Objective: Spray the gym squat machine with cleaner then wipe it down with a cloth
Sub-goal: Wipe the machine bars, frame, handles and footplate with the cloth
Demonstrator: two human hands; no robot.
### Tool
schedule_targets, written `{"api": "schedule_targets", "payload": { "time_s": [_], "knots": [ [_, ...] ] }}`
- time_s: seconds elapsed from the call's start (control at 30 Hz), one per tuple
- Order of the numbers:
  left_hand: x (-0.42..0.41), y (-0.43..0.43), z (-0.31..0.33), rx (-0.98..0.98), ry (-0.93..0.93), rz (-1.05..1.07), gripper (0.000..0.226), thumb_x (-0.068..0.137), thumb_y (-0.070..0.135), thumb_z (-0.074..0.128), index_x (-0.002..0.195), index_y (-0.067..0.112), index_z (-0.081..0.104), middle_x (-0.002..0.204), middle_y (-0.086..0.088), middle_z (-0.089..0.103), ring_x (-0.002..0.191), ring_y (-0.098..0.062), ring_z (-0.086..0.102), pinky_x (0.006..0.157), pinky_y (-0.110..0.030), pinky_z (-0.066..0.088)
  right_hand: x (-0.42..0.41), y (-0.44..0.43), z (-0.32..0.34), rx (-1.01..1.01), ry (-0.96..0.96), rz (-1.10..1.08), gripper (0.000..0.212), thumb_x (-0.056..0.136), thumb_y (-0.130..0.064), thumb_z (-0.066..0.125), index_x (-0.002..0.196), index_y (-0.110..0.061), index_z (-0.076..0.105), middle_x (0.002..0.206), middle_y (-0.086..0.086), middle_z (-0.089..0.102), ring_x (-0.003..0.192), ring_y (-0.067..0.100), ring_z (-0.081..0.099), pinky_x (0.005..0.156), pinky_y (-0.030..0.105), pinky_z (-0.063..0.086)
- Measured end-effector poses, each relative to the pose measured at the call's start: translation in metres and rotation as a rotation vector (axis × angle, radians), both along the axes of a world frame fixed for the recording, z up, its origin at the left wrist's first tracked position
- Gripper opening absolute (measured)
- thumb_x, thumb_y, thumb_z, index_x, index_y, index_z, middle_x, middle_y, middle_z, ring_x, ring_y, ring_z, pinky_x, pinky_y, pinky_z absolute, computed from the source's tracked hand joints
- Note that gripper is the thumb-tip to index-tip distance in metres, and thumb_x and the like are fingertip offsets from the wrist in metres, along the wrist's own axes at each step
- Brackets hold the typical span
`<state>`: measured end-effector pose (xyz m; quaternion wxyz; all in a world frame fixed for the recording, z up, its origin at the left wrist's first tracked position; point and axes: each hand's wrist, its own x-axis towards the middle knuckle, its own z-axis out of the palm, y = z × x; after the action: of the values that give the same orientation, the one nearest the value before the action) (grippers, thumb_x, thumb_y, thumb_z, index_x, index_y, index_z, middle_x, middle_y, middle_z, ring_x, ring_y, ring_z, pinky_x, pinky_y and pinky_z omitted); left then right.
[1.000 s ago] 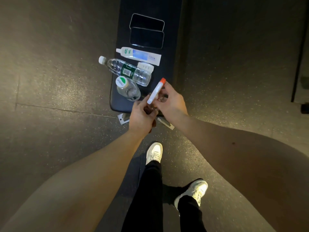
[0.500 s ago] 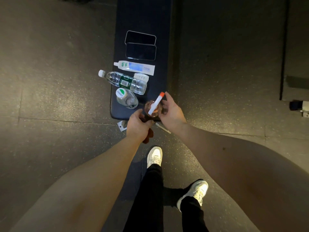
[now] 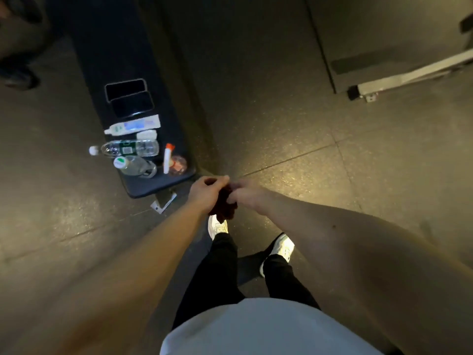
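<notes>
You've left the spray bottle [image 3: 176, 163] on the surface [image 3: 179, 119], near your left hand [image 3: 207, 193], which clutches the cloth [image 3: 225, 207] together with your right hand [image 3: 243, 194].

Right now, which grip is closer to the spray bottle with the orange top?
Left. The left grip sits just past the bench end, nearest the spray bottle; the right grip is farther right, across the cloth both hold.
</notes>
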<state>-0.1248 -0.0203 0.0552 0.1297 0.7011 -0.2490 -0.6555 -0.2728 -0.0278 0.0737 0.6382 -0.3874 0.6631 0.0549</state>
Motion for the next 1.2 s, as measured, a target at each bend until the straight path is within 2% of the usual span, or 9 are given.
{"api": "schedule_targets", "payload": {
  "time_s": [0.1,0.27,0.4,0.53,0.63,0.73,0.9,1.03,1.2],
  "knots": [
    [-0.051,0.002,0.029,0.012,0.025,-0.124,0.039,0.087,0.046,0.078,0.118,0.028,0.066,0.114,-0.005,0.069,0.104,-0.026,0.067,0.096,-0.049,0.057,-0.056,0.027,0.032,-0.048,0.028,-0.082,0.040,0.090,-0.013,0.071,0.129,-0.021,0.066,0.105,-0.002,0.067,0.096,0.013,0.063,0.075,0.023,0.046],
    [-0.143,0.012,0.080,-0.079,0.043,-0.536,0.034,0.091,0.040,0.075,0.121,0.029,0.063,0.119,-0.003,0.063,0.109,-0.024,0.062,0.099,-0.044,0.054,-0.161,0.089,0.084,-0.113,0.124,-0.336,0.022,0.094,-0.028,0.074,0.112,-0.016,0.073,0.102,0.003,0.068,0.083,0.008,0.059,0.067,0.022,0.045],
    [-0.227,0.037,0.121,-0.235,0.022,-0.856,0.037,0.095,0.030,0.072,0.128,0.016,0.064,0.120,-0.007,0.065,0.110,-0.023,0.062,0.099,-0.038,0.052,-0.238,0.153,0.108,-0.173,0.113,-0.637,0.008,0.093,-0.020,0.072,0.092,-0.014,0.067,0.087,0.005,0.067,0.079,0.015,0.062,0.065,0.024,0.049],
    [-0.317,0.077,0.154,-0.320,0.017,-1.084,0.030,0.096,0.024,0.071,0.124,0.016,0.061,0.107,-0.005,0.068,0.093,-0.020,0.068,0.078,-0.032,0.059,-0.314,0.226,0.130,-0.285,0.069,-0.937,0.010,0.091,-0.017,0.072,0.085,-0.015,0.064,0.084,0.009,0.065,0.083,0.021,0.061,0.083,0.042,0.052],
    [-0.384,0.121,0.176,-0.383,0.019,-1.280,0.025,0.097,0.016,0.065,0.122,0.018,0.062,0.106,-0.007,0.069,0.090,-0.019,0.068,0.073,-0.028,0.056,-0.370,0.287,0.144,-0.355,0.083,-1.082,0.021,0.092,-0.013,0.071,0.075,-0.018,0.059,0.076,0.005,0.061,0.077,0.020,0.056,0.078,0.036,0.044],
    [-0.446,0.170,0.192,-0.482,0.006,-1.422,0.014,0.093,0.013,0.064,0.106,0.019,0.067,0.094,-0.004,0.070,0.089,-0.022,0.068,0.075,-0.031,0.054,-0.420,0.346,0.162,-0.453,0.125,-1.182,0.021,0.094,-0.011,0.070,0.078,-0.017,0.058,0.075,0.005,0.062,0.073,0.021,0.057,0.073,0.035,0.046],
    [-0.533,0.242,0.212,-0.580,0.041,-1.624,0.018,0.092,0.006,0.061,0.082,0.020,0.062,0.077,0.001,0.062,0.076,-0.017,0.059,0.059,-0.021,0.044,-0.484,0.436,0.196,-0.577,0.238,-1.312,0.009,0.101,-0.015,0.064,0.097,-0.011,0.057,0.071,0.004,0.061,0.053,0.013,0.053,0.043,0.023,0.042],
    [-0.588,0.279,0.212,-0.631,0.043,-1.744,0.020,0.088,0.017,0.076,0.082,0.014,0.057,0.080,-0.004,0.060,0.076,-0.020,0.056,0.062,-0.028,0.043,-0.517,0.485,0.202,-0.619,0.337,-1.381,0.009,0.100,-0.015,0.065,0.102,-0.008,0.060,0.076,0.000,0.061,0.063,0.006,0.054,0.048,0.010,0.041],
    [-0.648,0.306,0.200,-0.681,0.114,-1.895,0.035,0.082,0.026,0.085,0.080,0.016,0.051,0.075,0.001,0.053,0.072,-0.017,0.051,0.058,-0.029,0.038,-0.549,0.524,0.195,-0.609,0.397,-1.489,0.011,0.098,-0.017,0.068,0.102,-0.007,0.064,0.077,-0.001,0.064,0.067,0.007,0.056,0.053,0.009,0.043]
  ]
}}
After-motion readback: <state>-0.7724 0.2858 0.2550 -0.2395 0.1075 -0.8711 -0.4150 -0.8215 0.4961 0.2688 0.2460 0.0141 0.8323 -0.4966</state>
